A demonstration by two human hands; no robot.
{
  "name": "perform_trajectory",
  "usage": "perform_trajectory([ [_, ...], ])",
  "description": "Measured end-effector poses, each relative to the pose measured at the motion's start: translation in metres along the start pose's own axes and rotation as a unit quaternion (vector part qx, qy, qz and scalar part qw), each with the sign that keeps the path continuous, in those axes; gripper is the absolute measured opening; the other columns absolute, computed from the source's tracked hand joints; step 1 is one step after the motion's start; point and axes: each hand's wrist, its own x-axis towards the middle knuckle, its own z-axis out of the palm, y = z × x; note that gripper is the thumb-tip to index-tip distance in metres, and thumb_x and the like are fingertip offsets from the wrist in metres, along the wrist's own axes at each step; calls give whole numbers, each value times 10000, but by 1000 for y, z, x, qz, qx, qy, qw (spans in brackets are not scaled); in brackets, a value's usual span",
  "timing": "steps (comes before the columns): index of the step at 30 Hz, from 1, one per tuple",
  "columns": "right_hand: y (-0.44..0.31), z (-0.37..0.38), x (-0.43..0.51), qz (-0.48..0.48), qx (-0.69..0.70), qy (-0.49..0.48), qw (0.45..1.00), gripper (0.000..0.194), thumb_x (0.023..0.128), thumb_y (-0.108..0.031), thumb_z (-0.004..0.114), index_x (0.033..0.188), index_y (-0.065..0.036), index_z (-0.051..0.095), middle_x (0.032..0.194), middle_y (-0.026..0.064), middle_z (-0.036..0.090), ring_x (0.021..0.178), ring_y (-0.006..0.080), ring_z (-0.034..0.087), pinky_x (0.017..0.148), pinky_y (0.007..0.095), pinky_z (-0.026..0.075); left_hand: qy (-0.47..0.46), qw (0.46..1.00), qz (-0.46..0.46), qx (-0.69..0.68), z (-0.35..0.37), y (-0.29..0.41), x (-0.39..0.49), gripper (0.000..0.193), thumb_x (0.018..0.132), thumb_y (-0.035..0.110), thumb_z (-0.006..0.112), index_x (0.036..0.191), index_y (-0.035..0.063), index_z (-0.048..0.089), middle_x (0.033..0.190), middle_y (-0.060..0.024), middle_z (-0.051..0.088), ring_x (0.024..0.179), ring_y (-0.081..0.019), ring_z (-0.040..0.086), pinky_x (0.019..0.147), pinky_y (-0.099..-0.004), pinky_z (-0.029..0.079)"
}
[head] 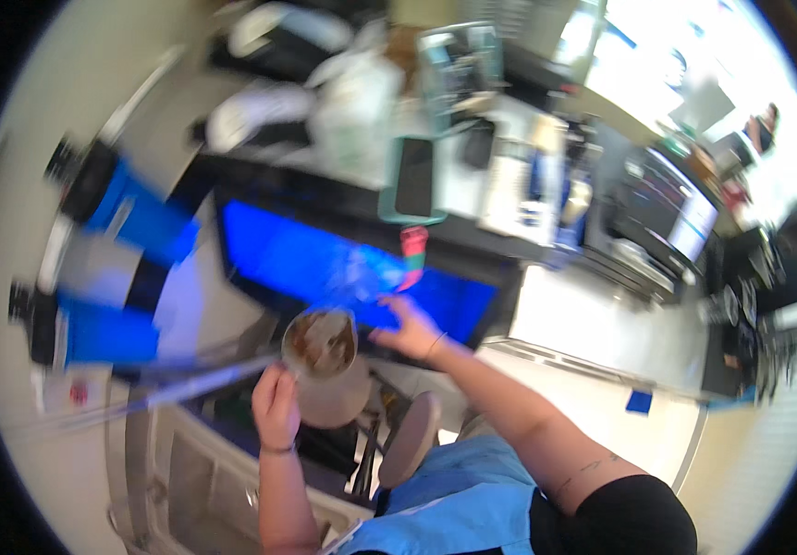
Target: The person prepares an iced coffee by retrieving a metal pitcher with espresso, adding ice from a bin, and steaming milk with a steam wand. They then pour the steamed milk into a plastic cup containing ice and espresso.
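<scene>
My left hand (277, 409) grips a pale cup-like container (320, 343) at its near left side. Brown matter coats or fills its inside; blur hides which. To the right, my right hand (409, 329) reaches over the front edge of a black-framed, blue-lit basin or panel (274, 232), thumb and fingers apart. Just past its fingertips is a blurred clear thing (360, 274), which I cannot make out. A pink and green strip (412, 257) lies beyond the hand, across the blue area. Below the container stands a round, pale object (335, 399).
Two blue filter housings (142, 211) hang on the left wall. A phone (415, 177) lies on the cluttered counter behind the basin, near a white plastic bag (357, 111). A sink (197, 479) is at lower left. At right are a computer screen (662, 191) and a distant person (761, 130).
</scene>
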Motion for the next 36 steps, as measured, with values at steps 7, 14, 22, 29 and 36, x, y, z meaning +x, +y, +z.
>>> perform_trajectory([
  [7,-72,-158,-190,-89,52,229,968,1134,546,-376,924,1437,-31,313,1459,195,389,1335,367,401,1107,461,323,-342,921,46,181,210,32,-30,353,953,232,605,717,3,479,710,-53,452,678,-180,433,682,-304,401],
  [14,14,-337,-426,48,27,482,875,1057,513,-404,948,1334,-16,407,1298,204,538,1155,338,577,1000,422,457,-626,759,75,163,494,-46,-111,173,899,101,661,1018,-5,595,1012,-109,564,864,-218,558,772,-310,465],
  [22,147,-561,-606,305,-114,699,637,1029,559,-373,943,1299,0,333,1200,192,575,1098,315,605,946,398,484,-647,670,127,340,772,-155,-128,909,704,367,867,1342,-62,382,1284,-221,513,1144,-300,571,895,-351,516],
  [29,236,-660,-621,338,-93,760,548,1033,544,-343,956,1293,-1,333,1229,213,567,1135,334,594,964,387,477,-515,813,121,245,953,-255,-119,1304,532,418,952,1459,-35,154,1382,-264,451,1281,-389,466,1074,-425,397],
  [36,247,-616,-634,289,-111,761,570,1077,627,-278,931,1431,-2,270,1430,186,347,1344,312,364,1130,416,304,-485,837,156,199,978,-280,-121,971,539,323,947,1336,52,463,1224,-138,583,1180,-276,537,1044,-411,414],
])
